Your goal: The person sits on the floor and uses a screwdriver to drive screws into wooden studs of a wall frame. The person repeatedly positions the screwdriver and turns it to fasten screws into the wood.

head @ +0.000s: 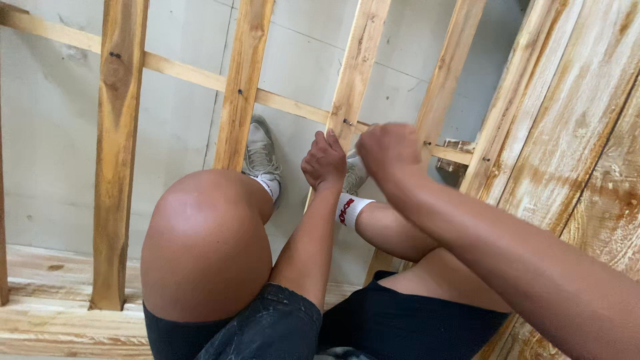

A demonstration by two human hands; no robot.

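Observation:
My left hand (325,161) is curled into a fist against the left edge of an upright wooden slat (357,73), just below a small metal fastener (348,122) in that slat. My right hand (387,152) hovers close to the right of it, slightly blurred, its fingers closed and its back toward me. Whether either fist holds something small is hidden. Both forearms reach out over my bent legs. My bare left knee (203,240) fills the lower middle, and my feet in grey shoes (260,155) and white socks (350,208) rest among the slats.
Several parallel wooden slats (117,153) cross a thin horizontal batten (180,69) over a grey concrete surface (47,133). Weathered wooden boards (573,133) stand at the right. A plank (53,313) runs along the lower left.

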